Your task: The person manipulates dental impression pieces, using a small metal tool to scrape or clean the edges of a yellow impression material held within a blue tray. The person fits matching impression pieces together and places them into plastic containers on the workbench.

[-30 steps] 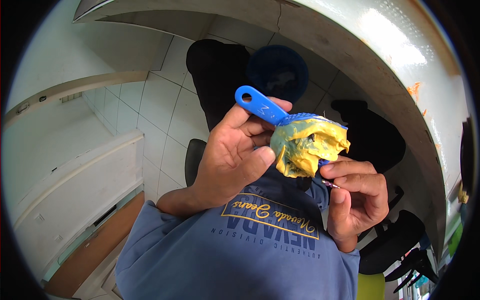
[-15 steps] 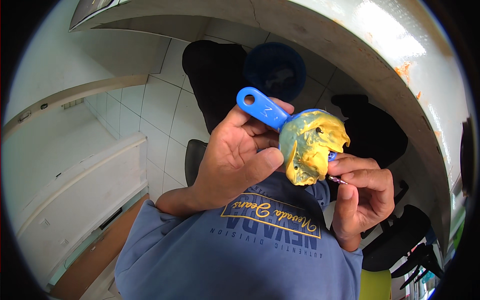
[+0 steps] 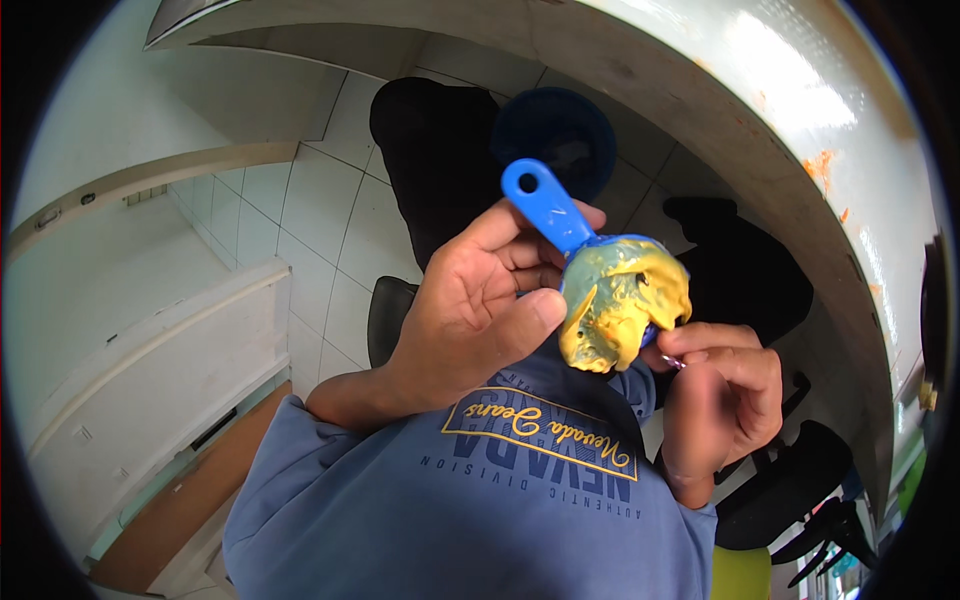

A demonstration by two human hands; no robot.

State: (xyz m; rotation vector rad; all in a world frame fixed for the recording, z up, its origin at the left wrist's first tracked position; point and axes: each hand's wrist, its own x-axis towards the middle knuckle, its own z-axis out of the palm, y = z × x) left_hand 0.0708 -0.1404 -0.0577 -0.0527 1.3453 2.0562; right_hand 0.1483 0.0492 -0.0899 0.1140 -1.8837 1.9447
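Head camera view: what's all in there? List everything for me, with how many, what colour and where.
Tray with handle: one, blue, centre
Paste: one mass, yellow and grey-green, in the tray
Thin metallic tool: one, pinkish, right of centre
Tub: one, blue, on the floor, upper middle
Tiled floor: one, whitish, left and upper middle
Worktop: one, white with orange smears, upper right
Panel: one, brown, lower left
Lime-green object: one, kind unclear, bottom right
Shirt: one, blue-grey, lower middle
Legs: two, in black, upper middle
Left hand: one, bare, holding the tray
Right hand: one, bare, holding the tool
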